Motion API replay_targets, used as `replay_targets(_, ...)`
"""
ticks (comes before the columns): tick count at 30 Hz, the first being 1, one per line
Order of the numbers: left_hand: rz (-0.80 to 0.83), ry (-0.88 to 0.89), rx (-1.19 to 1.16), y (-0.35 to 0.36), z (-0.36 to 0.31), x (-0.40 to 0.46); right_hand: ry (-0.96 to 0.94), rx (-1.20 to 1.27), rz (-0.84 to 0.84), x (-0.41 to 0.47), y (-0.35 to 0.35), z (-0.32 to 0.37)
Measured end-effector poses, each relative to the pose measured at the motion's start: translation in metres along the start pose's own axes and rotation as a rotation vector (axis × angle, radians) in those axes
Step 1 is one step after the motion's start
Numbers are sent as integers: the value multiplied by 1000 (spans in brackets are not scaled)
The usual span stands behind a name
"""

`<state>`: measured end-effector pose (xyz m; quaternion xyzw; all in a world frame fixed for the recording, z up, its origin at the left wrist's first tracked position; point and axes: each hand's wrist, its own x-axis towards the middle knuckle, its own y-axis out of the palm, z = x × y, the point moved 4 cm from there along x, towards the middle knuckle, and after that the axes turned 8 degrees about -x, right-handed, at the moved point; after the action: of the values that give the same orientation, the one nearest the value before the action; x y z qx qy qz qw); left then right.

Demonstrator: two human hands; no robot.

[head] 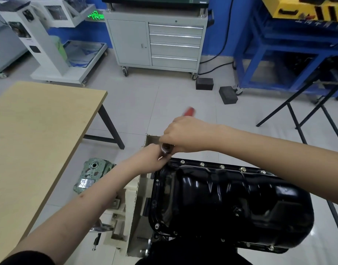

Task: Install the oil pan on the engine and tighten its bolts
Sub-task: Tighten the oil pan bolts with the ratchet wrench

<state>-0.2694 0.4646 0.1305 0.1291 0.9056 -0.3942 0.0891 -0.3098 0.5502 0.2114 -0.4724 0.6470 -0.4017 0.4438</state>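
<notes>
1. Seeing clutter all round: light wooden table [36, 134] on the left, grey wheeled drawer cabinet [156, 43] ahead, blue steel frame [283, 60] far right, two black foam blocks [216, 88] on the tiled floor, green cast metal housing [91, 175] on the floor under my left forearm.
2. Both forearms cross above the work; the right one hides part of the far flange.
3. Glossy black stamped-steel oil pan [231, 203] sits on the beige engine block [133, 203], right of centre, low in the view. Small silver flange bolts [202, 164] seated along its far edge, more at the near corners.
4. Right hand [187, 134] wraps a red-handled ratchet wrench [189, 111]; handle blurred.
5. Left hand [154, 157] pinches the ratchet's chrome socket head [166, 148] at the pan's far-left corner, fingertips touching the flange.
</notes>
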Motion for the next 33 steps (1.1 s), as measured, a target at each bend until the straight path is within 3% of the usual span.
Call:
replay_targets(3,-76,-46,30,-3,3,-3,136,22,29,-2,2,-3)
replay_targets(6,-75,-21,162,0,-1,-3,138,7,24,-3,5,1)
replay_targets(12,12,17,102,-3,-2,3,-48,-74,-31,-2,-3,1)
replay_targets(27,-151,-91,-16,5,3,1,271,164,47,-7,9,7)
replay_targets(30,-132,-36,-59,5,5,-1,230,244,69,-10,10,-1)
replay_targets(33,-123,1,-27,6,6,-3,177,164,71,-10,9,-4)
